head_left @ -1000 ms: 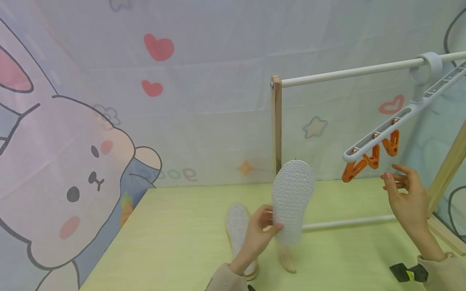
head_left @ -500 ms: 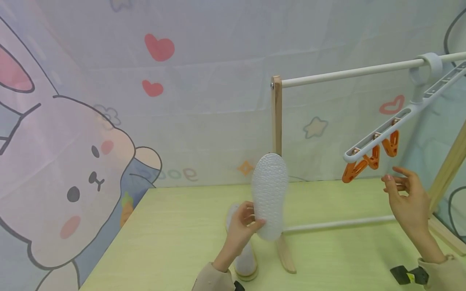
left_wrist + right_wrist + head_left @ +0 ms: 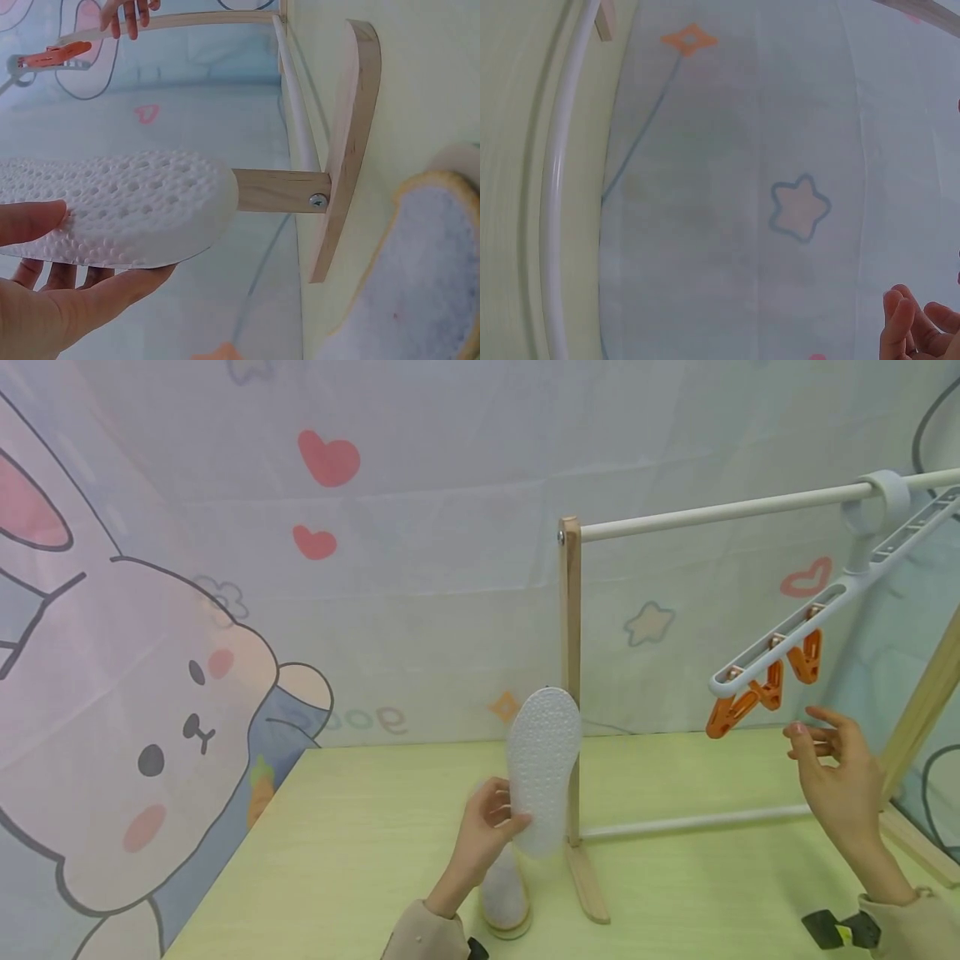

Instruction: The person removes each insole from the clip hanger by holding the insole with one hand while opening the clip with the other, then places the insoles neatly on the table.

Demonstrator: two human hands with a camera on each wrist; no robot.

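My left hand (image 3: pixel 480 835) pinches a white insole (image 3: pixel 546 768) by its lower left edge, thumb on the bumpy face. The insole stands upright above the table, in front of the wooden post. In the left wrist view, the thumb presses the dimpled surface of the insole (image 3: pixel 142 202) and the other fingers lie beneath it. Under my left hand, more insoles (image 3: pixel 505 893) with yellowish edges lie stacked on the table, partly hidden by the hand. My right hand (image 3: pixel 843 777) holds nothing, its fingers loosely bent, just below and right of the orange clips (image 3: pixel 731 712).
A grey-white hanger (image 3: pixel 787 635) bearing the orange clips hangs from the rack's white top rail (image 3: pixel 720 510). The rack's wooden post (image 3: pixel 570 610) and foot (image 3: pixel 588 889) stand on the pale yellow-green table (image 3: pixel 360 843). A lower white rail (image 3: pixel 697 821) runs across behind.
My left hand has carried the insole to the left, from right of the post to mostly left of it. My right hand has stayed nearly still by the clips.
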